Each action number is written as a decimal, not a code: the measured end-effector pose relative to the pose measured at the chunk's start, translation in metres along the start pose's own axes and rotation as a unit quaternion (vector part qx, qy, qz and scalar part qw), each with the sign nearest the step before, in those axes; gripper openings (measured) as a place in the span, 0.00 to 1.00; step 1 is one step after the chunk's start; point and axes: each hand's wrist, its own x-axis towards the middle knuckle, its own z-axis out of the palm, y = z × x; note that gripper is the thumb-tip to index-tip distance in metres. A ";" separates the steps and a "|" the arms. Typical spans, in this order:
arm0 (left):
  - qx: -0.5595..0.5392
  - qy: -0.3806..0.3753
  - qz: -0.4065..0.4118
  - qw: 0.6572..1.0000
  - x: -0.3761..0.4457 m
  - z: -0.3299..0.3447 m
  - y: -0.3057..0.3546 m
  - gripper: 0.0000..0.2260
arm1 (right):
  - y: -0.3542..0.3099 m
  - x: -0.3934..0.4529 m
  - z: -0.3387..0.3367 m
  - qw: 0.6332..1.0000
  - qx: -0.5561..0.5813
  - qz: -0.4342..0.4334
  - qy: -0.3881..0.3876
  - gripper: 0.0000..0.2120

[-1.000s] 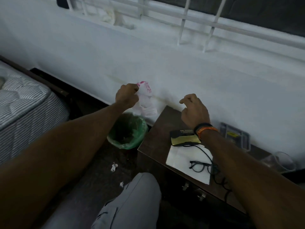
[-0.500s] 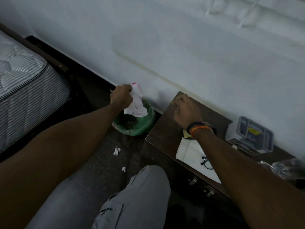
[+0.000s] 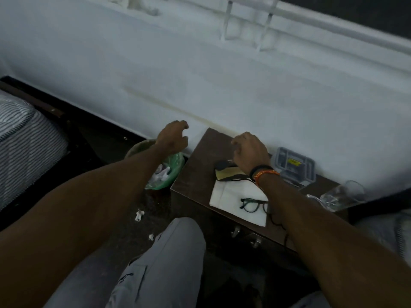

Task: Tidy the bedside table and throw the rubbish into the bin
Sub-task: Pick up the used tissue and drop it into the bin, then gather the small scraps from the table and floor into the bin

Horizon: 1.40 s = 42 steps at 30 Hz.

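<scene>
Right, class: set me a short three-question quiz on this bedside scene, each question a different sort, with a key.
1. True or false: the left hand holds a wrapper over the bin.
2. Multiple choice: the glasses lie on (A) the floor, (B) the white paper on the bedside table, (C) the mattress.
3. Fill in: two white scraps lie on the ____, between the bin and the person's knee.

Key
1. False: its fingers are loosely curled and hold nothing; crumpled white rubbish already lies in the bin.
2. B.
3. Floor.
</scene>
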 end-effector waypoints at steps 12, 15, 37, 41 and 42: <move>0.016 -0.095 0.176 0.980 -0.042 0.052 0.141 0.12 | 0.103 -0.110 -0.066 0.976 -0.033 0.206 -0.060 0.07; 0.018 -0.118 0.227 0.967 -0.050 0.073 0.161 0.11 | 0.125 -0.138 -0.070 0.970 -0.029 0.233 -0.069 0.07; 0.146 -0.307 0.348 0.874 -0.040 0.218 0.233 0.21 | 0.194 -0.250 -0.021 0.879 0.044 0.470 -0.062 0.18; 0.161 -0.292 0.336 0.881 -0.038 0.227 0.231 0.11 | 0.194 -0.242 -0.017 0.889 0.026 0.455 -0.054 0.12; 0.154 -0.283 0.323 0.890 -0.038 0.226 0.232 0.11 | 0.196 -0.241 -0.017 0.887 0.022 0.457 -0.056 0.11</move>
